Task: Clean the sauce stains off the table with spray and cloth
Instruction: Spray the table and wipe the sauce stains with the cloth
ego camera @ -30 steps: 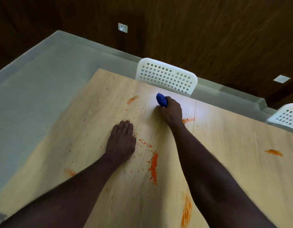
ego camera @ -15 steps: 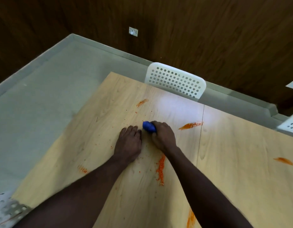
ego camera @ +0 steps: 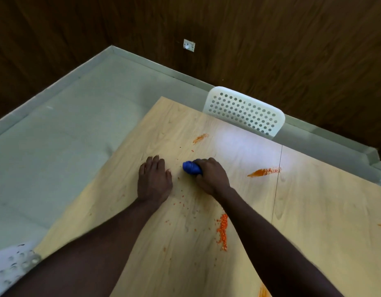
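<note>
Body in view over the table (ego camera: 313,211): two bare hands, two bare forearms. The left hand (ego camera: 154,181) has short nails, with light tips on the side toward the table's far edge. The right hand (ego camera: 213,179) shows its back and knuckles; nails are hidden. The left forearm (ego camera: 99,243) and right forearm (ego camera: 271,236) are uncovered from wrist to the table's near edge. The left one is blurred near the table's left edge.

Lighting: moderate, diffuse; no hard shadows. Whitish glare patch on table (ego camera: 313,200) nr far edge. Wall (ego camera: 271,39) dim. Chair (ego camera: 11,266) at btm-left blurred. Wide-angle bending twd frame edges.
</note>
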